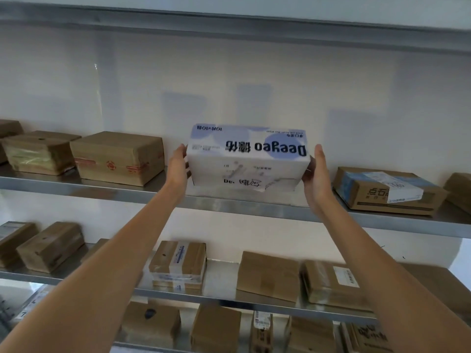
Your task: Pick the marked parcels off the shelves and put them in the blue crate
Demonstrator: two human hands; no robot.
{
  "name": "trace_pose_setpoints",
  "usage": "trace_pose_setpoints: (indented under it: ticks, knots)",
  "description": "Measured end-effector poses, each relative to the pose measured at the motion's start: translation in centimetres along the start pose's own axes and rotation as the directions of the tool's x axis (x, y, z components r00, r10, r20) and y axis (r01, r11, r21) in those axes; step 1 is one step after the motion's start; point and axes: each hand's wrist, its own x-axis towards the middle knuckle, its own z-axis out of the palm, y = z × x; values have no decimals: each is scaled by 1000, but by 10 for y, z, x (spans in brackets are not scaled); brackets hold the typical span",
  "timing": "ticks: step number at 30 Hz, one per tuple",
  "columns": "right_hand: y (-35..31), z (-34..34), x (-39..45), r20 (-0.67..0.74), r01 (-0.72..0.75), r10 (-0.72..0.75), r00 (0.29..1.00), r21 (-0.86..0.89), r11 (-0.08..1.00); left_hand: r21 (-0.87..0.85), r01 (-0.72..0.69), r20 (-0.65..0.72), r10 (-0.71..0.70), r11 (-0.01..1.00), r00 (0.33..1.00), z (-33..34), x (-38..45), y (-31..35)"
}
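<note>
Your left hand (178,166) and right hand (315,174) are pressed flat on the two short ends of the white box (248,159), which sits between your palms, just above or barely on the metal shelf (254,206); I cannot tell which. Keep the squeeze even, since only palm pressure holds it. Draw it straight toward you, level, clear of the brown box (387,191) just beyond your right hand. The blue crate is out of view.
</note>
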Motion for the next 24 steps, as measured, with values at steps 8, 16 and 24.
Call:
trace_pose_setpoints:
  ticks: [8, 16, 24]
  knots:
    - [-15, 10, -4, 32, 39, -39, 999, -21, 999, 13, -11, 23, 11, 1000, 1000, 7, -4, 5]
    - [-22, 7, -8, 70, 6, 3, 998, -129, 992, 17, -9, -6, 9, 1000, 1000, 12, -6, 14]
    - [-33, 5, -7, 194, 70, -71, 978, 15, 997, 25, 79, 147, -82, 997, 986, 16, -18, 15]
